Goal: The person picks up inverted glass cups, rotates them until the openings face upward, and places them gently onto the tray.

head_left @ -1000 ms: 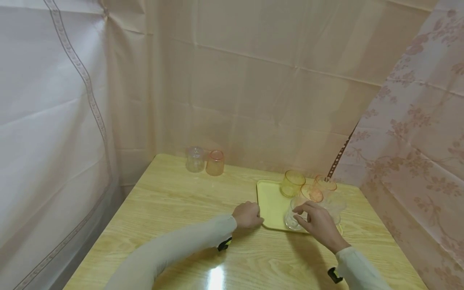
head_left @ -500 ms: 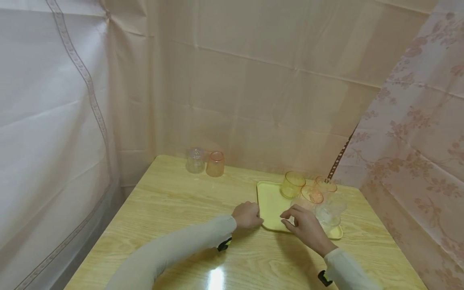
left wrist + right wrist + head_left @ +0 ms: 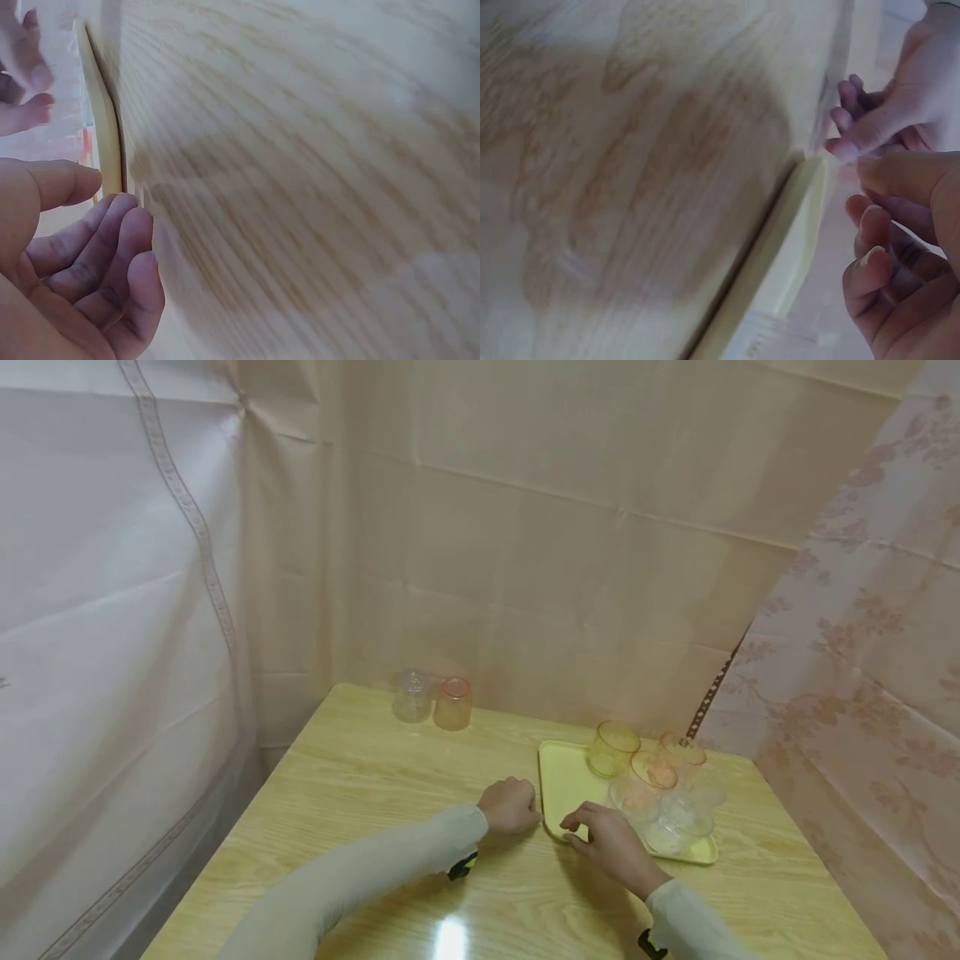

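Note:
On the right of the table lies a yellow tray (image 3: pixel 577 785). My left hand (image 3: pixel 510 806) is beside its near left corner, fingers loosely curled; in the left wrist view the thumb and fingertips come right up to the tray rim (image 3: pixel 111 150). My right hand (image 3: pixel 611 847) hovers over the tray's near edge, thumb and fingers apart with nothing between them. Several cups stand crowded on or by the tray: a yellow cup (image 3: pixel 613 750), an orange one (image 3: pixel 654 770), another orange-rimmed one (image 3: pixel 684 752) and clear ones (image 3: pixel 678 822), which overlap in the head view.
At the table's back left, a pale clear cup (image 3: pixel 412 696) and a pinkish-orange cup (image 3: pixel 452 703) stand upside down side by side. Beige curtain (image 3: pixel 510 568) hangs behind the wooden table (image 3: pixel 375 810), with a flowered curtain (image 3: pixel 862 652) on the right.
My right hand has moved left and toward me, away from the clear cups to the near edge of the tray. The left hand has shifted slightly left from the rim.

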`<state>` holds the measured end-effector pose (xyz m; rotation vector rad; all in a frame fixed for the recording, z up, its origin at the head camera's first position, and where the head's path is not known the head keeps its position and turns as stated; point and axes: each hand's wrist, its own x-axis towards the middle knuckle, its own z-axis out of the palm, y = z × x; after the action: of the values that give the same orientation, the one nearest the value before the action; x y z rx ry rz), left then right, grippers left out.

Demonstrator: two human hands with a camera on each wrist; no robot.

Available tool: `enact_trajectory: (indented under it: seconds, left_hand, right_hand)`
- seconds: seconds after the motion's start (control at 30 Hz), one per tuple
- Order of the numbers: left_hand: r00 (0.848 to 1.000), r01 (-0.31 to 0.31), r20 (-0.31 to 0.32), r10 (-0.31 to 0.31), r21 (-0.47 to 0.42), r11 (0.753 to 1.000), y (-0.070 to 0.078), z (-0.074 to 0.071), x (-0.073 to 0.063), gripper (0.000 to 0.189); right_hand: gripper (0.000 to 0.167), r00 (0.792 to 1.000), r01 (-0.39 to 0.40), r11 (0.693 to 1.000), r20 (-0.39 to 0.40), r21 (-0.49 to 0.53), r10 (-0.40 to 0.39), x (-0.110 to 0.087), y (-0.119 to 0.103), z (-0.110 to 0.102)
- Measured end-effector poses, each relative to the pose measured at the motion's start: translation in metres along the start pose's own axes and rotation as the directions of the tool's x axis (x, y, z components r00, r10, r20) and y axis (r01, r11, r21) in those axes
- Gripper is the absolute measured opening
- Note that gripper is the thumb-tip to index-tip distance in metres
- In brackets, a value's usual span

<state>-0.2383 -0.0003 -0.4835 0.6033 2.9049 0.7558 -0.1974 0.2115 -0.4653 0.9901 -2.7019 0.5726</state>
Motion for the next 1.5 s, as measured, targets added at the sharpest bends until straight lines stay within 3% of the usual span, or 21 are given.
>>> enact_trajectory:
  seconds: [0.3,0.8,1.17,1.3,1.5]
  left_hand:
    - [1.000,-0.006,-0.020,0.006,0.002,1.000,-0.003,-0.008,-0.003,0.048]
    - [0.998,-0.045,-0.041,0.046,0.033,0.998,-0.020,-0.027,-0.005,0.033]
    - [0.995,-0.067,-0.077,0.064,-0.045,0.997,-0.056,-0.067,-0.006,0.020]
    - [0.995,-0.047,-0.091,0.043,-0.039,0.998,-0.071,-0.085,-0.008,0.016]
    - [0.993,-0.028,-0.119,0.018,-0.082,0.996,-0.094,-0.112,-0.006,0.023]
  right_hand:
    - [0.012,0.995,-0.041,0.999,0.087,-0.034,0.044,0.002,0.003,0.009]
    - [0.013,0.986,-0.153,0.988,0.067,-0.038,0.155,0.008,0.000,0.017]
    - [0.015,0.986,-0.155,0.987,0.053,-0.046,0.158,0.012,-0.001,0.023]
    - [0.016,0.982,-0.177,0.983,0.053,-0.043,0.179,0.012,-0.001,0.024]
    - [0.017,0.977,-0.199,0.979,0.067,-0.048,0.202,0.012,-0.002,0.023]
